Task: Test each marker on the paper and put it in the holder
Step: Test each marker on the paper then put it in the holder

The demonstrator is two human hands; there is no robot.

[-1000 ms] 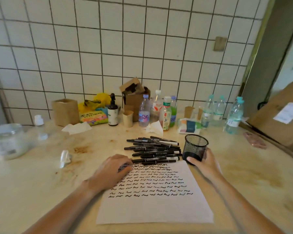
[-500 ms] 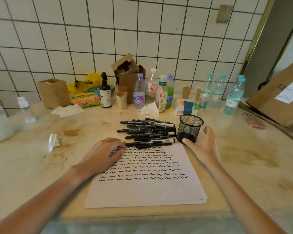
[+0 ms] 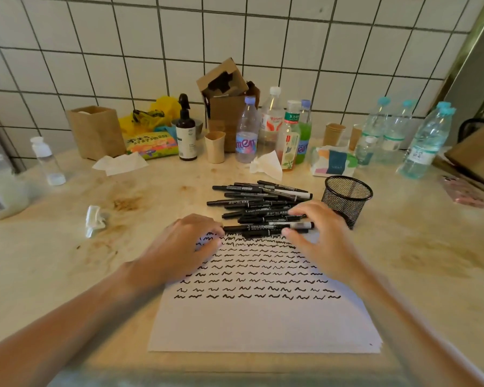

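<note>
A pile of several black markers [image 3: 259, 203] lies on the table just beyond a white paper [image 3: 263, 317] covered with rows of black squiggles. A black mesh holder [image 3: 347, 201] stands upright to the right of the pile, and I see nothing inside it. My right hand [image 3: 319, 238] reaches over the right ends of the nearest markers. Its thumb is below the nearest marker [image 3: 263, 227] and its fingers above, not closed on it. My left hand [image 3: 187, 244] rests on the paper's top left with loosely curled fingers, fingertips at that marker's left end.
Along the tiled wall stand several bottles [image 3: 424, 143], a cardboard box [image 3: 227, 101], paper cups [image 3: 215, 146], a tissue pack [image 3: 333, 162] and a brown box [image 3: 95, 132]. A jar [image 3: 0, 188] sits at far left. A crumpled wrapper [image 3: 94, 220] lies left of the paper and a pink phone [image 3: 464, 192] at far right.
My right hand left the holder and moved left onto the right ends of the nearest markers. The left hand stayed on the paper's top left corner. The view tilted down.
</note>
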